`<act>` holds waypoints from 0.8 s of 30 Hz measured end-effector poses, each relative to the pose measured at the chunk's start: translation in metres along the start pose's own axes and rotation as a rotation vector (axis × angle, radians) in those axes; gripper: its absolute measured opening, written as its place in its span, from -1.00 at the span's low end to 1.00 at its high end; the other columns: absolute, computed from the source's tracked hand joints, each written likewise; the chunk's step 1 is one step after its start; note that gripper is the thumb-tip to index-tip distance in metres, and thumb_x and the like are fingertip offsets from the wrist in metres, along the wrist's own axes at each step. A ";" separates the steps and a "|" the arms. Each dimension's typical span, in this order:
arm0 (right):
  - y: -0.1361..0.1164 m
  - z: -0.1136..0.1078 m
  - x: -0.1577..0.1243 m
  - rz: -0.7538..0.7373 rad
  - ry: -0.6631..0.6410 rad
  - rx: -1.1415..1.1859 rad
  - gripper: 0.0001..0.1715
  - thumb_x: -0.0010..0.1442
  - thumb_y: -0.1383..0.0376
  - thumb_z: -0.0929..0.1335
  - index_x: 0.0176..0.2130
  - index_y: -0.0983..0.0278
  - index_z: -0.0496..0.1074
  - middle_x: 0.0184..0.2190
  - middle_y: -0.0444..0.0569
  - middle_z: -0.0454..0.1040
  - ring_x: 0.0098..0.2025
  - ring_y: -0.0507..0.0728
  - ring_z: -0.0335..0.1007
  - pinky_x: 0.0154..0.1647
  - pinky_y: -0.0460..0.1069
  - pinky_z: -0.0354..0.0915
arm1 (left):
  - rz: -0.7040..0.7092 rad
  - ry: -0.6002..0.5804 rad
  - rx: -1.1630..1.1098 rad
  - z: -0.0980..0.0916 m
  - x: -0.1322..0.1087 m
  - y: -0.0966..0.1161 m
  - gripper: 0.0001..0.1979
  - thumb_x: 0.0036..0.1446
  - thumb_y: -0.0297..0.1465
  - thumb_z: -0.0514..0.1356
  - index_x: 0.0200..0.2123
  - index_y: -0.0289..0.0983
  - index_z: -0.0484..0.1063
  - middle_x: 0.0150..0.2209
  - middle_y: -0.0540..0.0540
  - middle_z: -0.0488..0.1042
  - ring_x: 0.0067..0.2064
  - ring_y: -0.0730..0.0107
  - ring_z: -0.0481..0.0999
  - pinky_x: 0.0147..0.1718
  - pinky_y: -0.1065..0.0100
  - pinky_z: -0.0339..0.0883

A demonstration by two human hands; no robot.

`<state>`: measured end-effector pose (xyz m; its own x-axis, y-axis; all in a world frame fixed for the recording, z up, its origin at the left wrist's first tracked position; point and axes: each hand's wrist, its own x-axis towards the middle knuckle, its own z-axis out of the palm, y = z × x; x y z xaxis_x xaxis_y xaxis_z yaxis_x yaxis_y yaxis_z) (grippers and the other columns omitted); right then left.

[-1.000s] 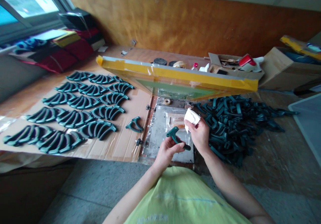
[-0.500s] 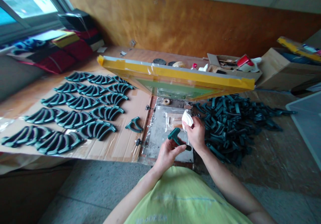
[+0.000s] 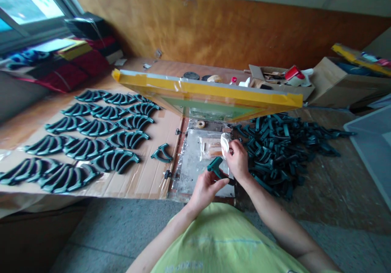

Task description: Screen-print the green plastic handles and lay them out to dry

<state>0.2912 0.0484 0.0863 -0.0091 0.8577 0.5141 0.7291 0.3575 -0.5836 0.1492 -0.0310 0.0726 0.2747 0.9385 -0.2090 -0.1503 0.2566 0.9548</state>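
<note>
My left hand (image 3: 206, 187) pinches a dark green plastic piece (image 3: 215, 165) just above the metal printing plate (image 3: 195, 159). My right hand (image 3: 236, 161) is closed round a crumpled white cloth (image 3: 225, 144) and rests against the same green piece. A yellow-taped screen frame (image 3: 210, 91) is tilted up over the far end of the plate. To the right lies a big heap of the same green pieces (image 3: 281, 150).
Rows of green pieces (image 3: 91, 142) lie on cardboard at the left, with a single one (image 3: 161, 154) near the plate. Open cardboard boxes (image 3: 281, 81) with bottles stand at the back right. A grey bin (image 3: 372, 142) is at the far right edge.
Both hands have shifted slightly away from me over the plate. The right hand with the cloth has dropped closer to the green piece, and the cloth looks more bunched up.
</note>
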 end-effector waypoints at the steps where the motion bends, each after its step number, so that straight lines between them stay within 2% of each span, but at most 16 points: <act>1: 0.000 -0.004 0.001 0.017 0.027 0.006 -0.81 0.12 0.44 0.29 -0.46 0.20 0.21 -0.48 -0.16 0.27 -0.42 0.07 0.25 -0.37 -0.05 0.20 | -0.026 -0.005 -0.068 0.001 0.001 0.002 -0.69 0.02 -0.22 0.34 -0.26 -0.30 0.44 -0.33 -0.10 0.55 -0.29 0.32 0.51 -0.25 0.34 0.34; 4: -0.016 -0.016 -0.003 0.014 0.071 0.069 -0.86 0.15 0.40 0.31 -0.41 0.20 0.26 -0.46 -0.15 0.29 -0.40 0.07 0.27 -0.35 -0.05 0.23 | -0.111 -0.029 -0.230 0.004 0.003 0.005 -0.64 -0.07 -0.23 0.39 -0.27 -0.31 0.44 -0.35 -0.08 0.55 -0.30 0.31 0.53 -0.24 0.32 0.36; 6: -0.033 -0.018 -0.011 -0.036 0.008 0.102 -0.84 0.14 0.45 0.29 -0.40 0.20 0.28 -0.42 -0.13 0.33 -0.36 0.08 0.30 -0.30 -0.05 0.26 | -0.113 -0.050 -0.256 0.005 0.005 0.005 -0.63 -0.10 -0.22 0.40 -0.28 -0.31 0.45 -0.38 -0.06 0.54 -0.34 0.33 0.51 -0.27 0.33 0.36; 9: -0.047 -0.012 -0.020 -0.140 -0.141 0.065 -0.74 0.08 0.55 0.21 -0.43 0.19 0.28 -0.39 -0.09 0.36 -0.33 0.08 0.33 -0.27 -0.06 0.27 | -0.069 -0.022 -0.140 0.004 0.004 0.004 -0.68 -0.10 -0.21 0.39 -0.37 -0.31 0.44 -0.44 -0.04 0.52 -0.38 0.35 0.47 -0.35 0.38 0.32; 11: -0.039 -0.007 -0.019 -0.141 -0.175 0.017 -0.71 0.06 0.57 0.19 -0.44 0.20 0.29 -0.37 -0.06 0.37 -0.30 0.09 0.33 -0.25 -0.06 0.27 | -0.071 -0.007 -0.055 0.003 0.002 0.005 -0.70 -0.07 -0.21 0.38 -0.39 -0.31 0.45 -0.43 -0.06 0.53 -0.35 0.32 0.49 -0.36 0.39 0.33; 14: 0.003 -0.006 -0.007 0.033 -0.113 -0.002 -0.80 0.07 0.48 0.23 -0.47 0.21 0.29 -0.39 -0.06 0.38 -0.33 0.09 0.32 -0.26 -0.05 0.27 | -0.152 -0.066 -0.099 0.004 -0.002 0.008 -0.67 -0.06 -0.20 0.38 -0.30 -0.31 0.50 -0.36 -0.11 0.57 -0.30 0.28 0.54 -0.30 0.35 0.38; 17: 0.062 -0.008 0.008 0.365 0.006 0.110 -0.90 0.04 0.28 0.34 -0.46 0.24 0.32 -0.48 -0.11 0.38 -0.43 0.08 0.28 -0.38 -0.04 0.27 | -0.228 -0.111 -0.313 0.005 -0.002 0.011 -0.61 -0.12 -0.20 0.41 -0.27 -0.31 0.49 -0.31 -0.13 0.59 -0.36 0.32 0.56 -0.31 0.32 0.43; 20: 0.116 -0.005 0.023 0.640 0.146 0.347 -0.70 -0.08 0.15 0.41 -0.35 0.29 0.39 -0.49 -0.12 0.42 -0.49 0.07 0.29 -0.50 -0.05 0.27 | -0.255 -0.094 -0.469 0.008 0.001 0.011 -0.58 -0.19 -0.21 0.45 -0.30 -0.32 0.46 -0.31 -0.14 0.60 -0.42 0.37 0.57 -0.40 0.37 0.43; 24: 0.164 0.012 0.052 0.741 0.262 0.521 -0.53 -0.20 0.14 0.43 -0.28 0.35 0.44 -0.46 -0.07 0.48 -0.51 0.06 0.33 -0.54 -0.05 0.29 | -0.282 -0.053 -0.505 0.009 0.005 0.007 -0.53 -0.25 -0.20 0.48 -0.30 -0.31 0.44 -0.34 -0.13 0.59 -0.42 0.35 0.57 -0.43 0.39 0.44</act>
<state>0.4019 0.1558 0.0096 0.5343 0.8452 -0.0122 0.0895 -0.0710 -0.9935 0.1579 -0.0266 0.0806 0.4154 0.8085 -0.4168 -0.4956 0.5854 0.6416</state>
